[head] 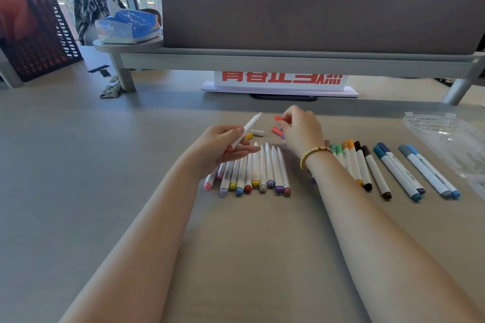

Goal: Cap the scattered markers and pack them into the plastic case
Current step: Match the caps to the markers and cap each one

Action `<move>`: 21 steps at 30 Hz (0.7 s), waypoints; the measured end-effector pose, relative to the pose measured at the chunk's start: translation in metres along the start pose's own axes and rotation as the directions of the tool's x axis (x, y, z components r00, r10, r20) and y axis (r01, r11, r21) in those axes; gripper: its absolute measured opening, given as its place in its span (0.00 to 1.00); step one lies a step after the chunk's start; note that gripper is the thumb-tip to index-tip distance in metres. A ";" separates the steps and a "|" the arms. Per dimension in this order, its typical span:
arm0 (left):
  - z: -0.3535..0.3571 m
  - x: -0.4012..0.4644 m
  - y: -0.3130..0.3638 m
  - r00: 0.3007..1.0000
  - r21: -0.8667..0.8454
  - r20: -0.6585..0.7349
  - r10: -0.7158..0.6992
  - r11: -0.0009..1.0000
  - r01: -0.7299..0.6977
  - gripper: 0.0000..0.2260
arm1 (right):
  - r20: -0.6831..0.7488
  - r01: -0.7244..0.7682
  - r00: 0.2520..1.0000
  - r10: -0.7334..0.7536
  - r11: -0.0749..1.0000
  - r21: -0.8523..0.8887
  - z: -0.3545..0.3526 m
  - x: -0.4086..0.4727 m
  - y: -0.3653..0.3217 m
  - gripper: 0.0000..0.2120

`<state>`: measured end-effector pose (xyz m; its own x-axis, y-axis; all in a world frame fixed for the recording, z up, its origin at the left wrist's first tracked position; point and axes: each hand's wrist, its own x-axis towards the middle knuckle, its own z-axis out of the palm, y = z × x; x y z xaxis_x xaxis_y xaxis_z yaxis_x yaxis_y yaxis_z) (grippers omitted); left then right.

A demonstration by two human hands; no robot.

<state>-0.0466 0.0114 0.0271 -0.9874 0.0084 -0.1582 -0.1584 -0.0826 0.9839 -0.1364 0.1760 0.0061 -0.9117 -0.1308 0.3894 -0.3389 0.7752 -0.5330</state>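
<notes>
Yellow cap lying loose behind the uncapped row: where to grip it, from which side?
Probably from above, pinching across the short sides of the yellow cap. It lies flat on the desk, beside a white cap, so a side approach is crowded. The left hand with its marker hovers close, so the right hand, once it is free, seems better placed.

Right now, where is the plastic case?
In the head view, the plastic case lies at the table's far right, just beyond the capped blue markers.

An uncapped white marker [245, 133] tilts up off the worktop, with an orange cap [278, 118] raised beside it. Uncapped markers [252, 170] lie bunched below; capped markers [393, 168] lie rightward, near the clear plastic case [451, 139].
</notes>
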 end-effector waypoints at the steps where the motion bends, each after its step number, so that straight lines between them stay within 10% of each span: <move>1: 0.003 -0.002 0.000 0.999 0.009 0.026 -0.020 1.000 0.019 0.08 | 0.014 -0.093 0.996 0.093 0.965 0.245 -0.007 -0.003 -0.004 0.10; 4: 0.016 -0.007 -0.001 0.998 0.060 0.047 -0.049 0.997 0.046 0.09 | 0.164 -0.243 0.970 0.181 0.783 0.572 -0.024 -0.014 -0.007 0.15; 21: 0.066 -0.008 -0.014 0.999 0.422 -0.040 0.032 0.906 -0.012 0.10 | 0.222 -0.395 0.896 0.384 0.463 0.794 -0.035 -0.034 0.019 0.04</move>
<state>-0.0372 0.0782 0.0199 -0.9909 -0.0342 -0.1302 -0.1340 0.3459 0.9287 -0.1035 0.2170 0.0089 -0.9988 0.0437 -0.0224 0.0188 -0.0798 -0.9966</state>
